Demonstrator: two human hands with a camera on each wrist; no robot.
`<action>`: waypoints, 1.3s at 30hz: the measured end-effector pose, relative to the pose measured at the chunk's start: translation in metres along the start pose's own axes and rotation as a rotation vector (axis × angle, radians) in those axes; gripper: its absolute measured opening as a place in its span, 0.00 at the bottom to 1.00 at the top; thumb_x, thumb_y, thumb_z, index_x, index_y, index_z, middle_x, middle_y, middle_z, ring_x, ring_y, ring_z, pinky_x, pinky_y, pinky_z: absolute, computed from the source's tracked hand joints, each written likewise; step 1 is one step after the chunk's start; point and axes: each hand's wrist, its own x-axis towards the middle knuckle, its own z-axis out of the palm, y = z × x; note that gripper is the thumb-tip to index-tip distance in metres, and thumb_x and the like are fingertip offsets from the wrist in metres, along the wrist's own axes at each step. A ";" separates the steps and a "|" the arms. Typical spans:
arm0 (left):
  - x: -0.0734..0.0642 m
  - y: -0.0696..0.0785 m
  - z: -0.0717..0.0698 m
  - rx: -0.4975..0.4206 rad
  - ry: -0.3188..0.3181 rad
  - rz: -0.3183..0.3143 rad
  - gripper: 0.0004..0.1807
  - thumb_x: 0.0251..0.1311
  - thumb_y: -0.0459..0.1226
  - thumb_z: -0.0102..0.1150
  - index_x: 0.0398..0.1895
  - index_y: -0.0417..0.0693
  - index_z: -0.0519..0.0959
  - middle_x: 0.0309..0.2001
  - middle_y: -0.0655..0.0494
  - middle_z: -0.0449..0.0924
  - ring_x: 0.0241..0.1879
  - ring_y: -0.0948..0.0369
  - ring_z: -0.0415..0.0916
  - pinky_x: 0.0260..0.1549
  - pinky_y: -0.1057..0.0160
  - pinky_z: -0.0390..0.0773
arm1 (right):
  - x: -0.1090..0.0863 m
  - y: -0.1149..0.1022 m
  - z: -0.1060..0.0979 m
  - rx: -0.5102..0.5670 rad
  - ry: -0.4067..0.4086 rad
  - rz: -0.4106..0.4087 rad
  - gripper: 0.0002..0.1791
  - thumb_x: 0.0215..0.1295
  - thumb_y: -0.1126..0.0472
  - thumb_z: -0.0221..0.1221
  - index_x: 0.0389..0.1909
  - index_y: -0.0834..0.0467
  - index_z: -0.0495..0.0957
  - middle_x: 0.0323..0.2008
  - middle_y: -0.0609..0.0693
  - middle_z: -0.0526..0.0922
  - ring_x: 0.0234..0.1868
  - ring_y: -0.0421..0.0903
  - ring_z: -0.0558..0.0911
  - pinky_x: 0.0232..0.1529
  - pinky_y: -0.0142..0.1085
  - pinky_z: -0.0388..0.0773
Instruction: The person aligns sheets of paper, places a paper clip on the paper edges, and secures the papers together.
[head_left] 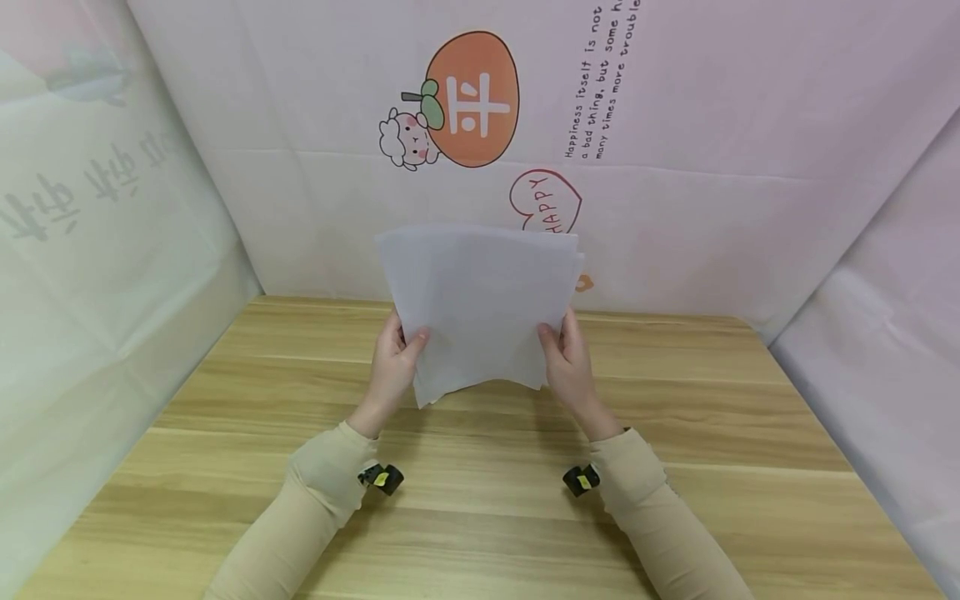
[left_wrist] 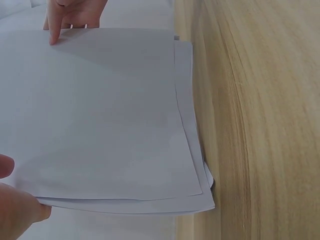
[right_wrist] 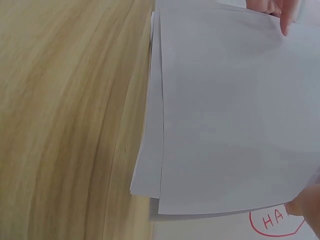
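the left hand (head_left: 392, 367) and the right hand (head_left: 572, 371) are apart from each other, and each one pinches a side edge of a loose stack of white paper sheets (head_left: 480, 300). the thumbs press on the near face of the stack, while the other fingers go behind it. the stack is between the two hands, above the far part of the wood-grain worktop (head_left: 480, 533), and its sheets are not aligned: several edges and corners come out beyond the top sheet.

behind it there is a white printed backdrop (head_left: 300, 108), with an orange fruit drawing (head_left: 491, 67) and a small sheep drawing (head_left: 403, 143). the stack stands in front of the red heart outline (head_left: 534, 177) and covers its lower part. near the beige sleeves (head_left: 324, 475), two small black devices (head_left: 388, 481) are seen at the wrists.

most fingers are hidden behind the paper, and in both wrist views the nearer hand is cut off by the border. the number of sheets cannot be told, nor whether the lower edge touches the worktop.
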 end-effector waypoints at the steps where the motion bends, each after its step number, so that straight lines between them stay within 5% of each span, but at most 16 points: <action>1: 0.000 0.000 0.000 0.001 0.000 -0.001 0.22 0.66 0.25 0.42 0.63 0.36 0.61 0.60 0.39 0.68 0.59 0.48 0.69 0.58 0.48 0.70 | 0.000 0.000 0.000 0.000 0.000 0.000 0.21 0.73 0.67 0.44 0.64 0.66 0.58 0.56 0.53 0.70 0.57 0.43 0.73 0.56 0.30 0.70; 27: 0.002 -0.004 -0.002 0.030 -0.002 -0.015 0.25 0.66 0.25 0.43 0.66 0.40 0.60 0.62 0.42 0.67 0.62 0.50 0.66 0.62 0.49 0.66 | -0.001 0.003 0.001 -0.013 0.005 0.010 0.22 0.74 0.65 0.43 0.66 0.61 0.58 0.58 0.54 0.70 0.59 0.42 0.71 0.58 0.32 0.68; 39: 0.004 -0.010 -0.002 0.054 0.001 0.009 0.28 0.63 0.22 0.45 0.67 0.42 0.61 0.62 0.42 0.66 0.63 0.50 0.65 0.63 0.48 0.64 | -0.003 0.009 -0.001 0.010 0.020 0.083 0.20 0.73 0.61 0.46 0.63 0.58 0.60 0.56 0.51 0.69 0.59 0.43 0.71 0.57 0.31 0.69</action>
